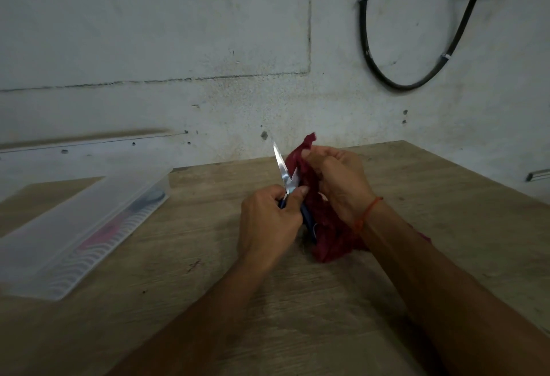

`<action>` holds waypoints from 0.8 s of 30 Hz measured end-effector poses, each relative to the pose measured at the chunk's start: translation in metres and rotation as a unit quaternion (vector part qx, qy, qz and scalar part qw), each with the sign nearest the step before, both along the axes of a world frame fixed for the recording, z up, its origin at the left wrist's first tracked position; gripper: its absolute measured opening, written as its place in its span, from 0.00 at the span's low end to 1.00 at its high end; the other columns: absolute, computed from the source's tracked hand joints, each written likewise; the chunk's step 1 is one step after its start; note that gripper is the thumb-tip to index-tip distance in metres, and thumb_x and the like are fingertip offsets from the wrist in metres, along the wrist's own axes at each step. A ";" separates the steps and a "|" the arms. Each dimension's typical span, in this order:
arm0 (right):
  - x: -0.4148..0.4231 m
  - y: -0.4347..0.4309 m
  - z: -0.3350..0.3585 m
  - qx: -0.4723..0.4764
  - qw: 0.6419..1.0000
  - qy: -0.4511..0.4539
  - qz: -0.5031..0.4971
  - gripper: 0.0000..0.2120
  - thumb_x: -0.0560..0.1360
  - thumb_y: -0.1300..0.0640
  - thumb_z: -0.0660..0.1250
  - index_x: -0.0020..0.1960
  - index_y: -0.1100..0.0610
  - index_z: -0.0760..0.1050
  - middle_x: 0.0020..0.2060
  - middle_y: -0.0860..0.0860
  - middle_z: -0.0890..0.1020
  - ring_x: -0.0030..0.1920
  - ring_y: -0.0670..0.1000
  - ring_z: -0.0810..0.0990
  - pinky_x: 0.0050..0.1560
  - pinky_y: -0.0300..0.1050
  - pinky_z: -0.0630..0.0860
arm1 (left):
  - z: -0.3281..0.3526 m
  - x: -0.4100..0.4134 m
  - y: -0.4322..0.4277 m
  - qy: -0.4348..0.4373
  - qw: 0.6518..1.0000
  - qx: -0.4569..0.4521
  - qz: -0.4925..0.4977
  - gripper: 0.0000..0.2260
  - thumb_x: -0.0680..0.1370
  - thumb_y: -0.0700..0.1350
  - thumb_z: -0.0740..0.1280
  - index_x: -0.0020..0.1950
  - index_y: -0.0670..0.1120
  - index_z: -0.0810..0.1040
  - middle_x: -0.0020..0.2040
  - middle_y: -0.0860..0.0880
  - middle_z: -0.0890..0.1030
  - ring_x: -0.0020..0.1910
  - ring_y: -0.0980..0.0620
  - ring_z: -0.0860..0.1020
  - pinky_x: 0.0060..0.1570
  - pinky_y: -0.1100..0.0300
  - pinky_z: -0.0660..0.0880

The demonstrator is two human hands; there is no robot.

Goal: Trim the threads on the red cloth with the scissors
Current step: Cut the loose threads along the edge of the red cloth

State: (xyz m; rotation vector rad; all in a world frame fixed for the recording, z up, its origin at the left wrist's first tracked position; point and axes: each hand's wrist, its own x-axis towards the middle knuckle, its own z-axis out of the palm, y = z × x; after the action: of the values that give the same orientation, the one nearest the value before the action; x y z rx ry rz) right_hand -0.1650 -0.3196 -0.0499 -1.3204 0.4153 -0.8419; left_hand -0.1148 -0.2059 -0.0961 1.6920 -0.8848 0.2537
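At the centre of the frame, above the worn wooden table (pixel 208 310), the person's right hand (pixel 339 179), with a red string bracelet (pixel 368 211) at the wrist, gripped the crumpled dark red cloth (pixel 327 235) bunched in curled fingers. The left hand (pixel 269 218) was wrapped round the blue handles of the steel-bladed scissors (pixel 283 169), blades parted and pointing up, just beside the cloth's left edge.

No loose thread could be made out. With the fabric gathered so tightly against the blades, a closing cut would likely nick the cloth itself, or catch the nearby right fingertips. A clear plastic box (pixel 44 244) lay at the left.
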 end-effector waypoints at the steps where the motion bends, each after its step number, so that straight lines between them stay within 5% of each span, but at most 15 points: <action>1: 0.000 -0.002 0.001 0.002 1.000 -0.002 -0.020 0.08 0.76 0.60 0.69 0.48 0.65 0.83 0.44 0.66 0.84 0.40 0.57 0.81 0.42 0.49 0.79 | 0.000 -0.001 0.000 -0.001 1.000 0.002 -0.001 0.26 0.77 0.51 0.72 0.24 0.51 0.62 0.19 0.55 0.66 0.20 0.56 0.64 0.23 0.65 0.60; 7: -0.006 -0.001 -0.004 -0.015 0.999 0.040 0.017 0.09 0.76 0.56 0.70 0.50 0.62 0.82 0.42 0.57 0.85 0.42 0.50 0.82 0.37 0.39 0.77 | 0.002 -0.001 0.001 0.001 1.000 -0.004 -0.007 0.25 0.77 0.50 0.72 0.24 0.53 0.64 0.19 0.58 0.69 0.19 0.58 0.66 0.22 0.67 0.62; 17: -0.008 -0.008 0.002 0.097 0.991 -0.024 -0.090 0.10 0.77 0.53 0.69 0.52 0.58 0.82 0.47 0.54 0.85 0.49 0.53 0.83 0.54 0.53 0.81 | 0.001 -0.002 0.000 -0.015 1.000 -0.003 -0.020 0.25 0.76 0.52 0.72 0.24 0.52 0.63 0.19 0.56 0.68 0.20 0.58 0.65 0.24 0.66 0.62; 24: -0.007 -0.008 -0.001 0.080 0.996 -0.017 -0.039 0.11 0.75 0.52 0.71 0.48 0.59 0.83 0.42 0.55 0.86 0.45 0.55 0.85 0.48 0.50 0.82 | 0.000 -0.001 0.000 -0.006 1.000 -0.007 -0.015 0.26 0.76 0.51 0.73 0.24 0.52 0.62 0.19 0.57 0.66 0.20 0.57 0.64 0.24 0.67 0.61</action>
State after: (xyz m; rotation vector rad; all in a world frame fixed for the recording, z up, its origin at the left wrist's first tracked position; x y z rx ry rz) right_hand -0.1721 -0.3272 -0.0514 -1.1474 0.5003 -0.8761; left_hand -0.1156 -0.2060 -0.0962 1.6642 -0.9155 0.2489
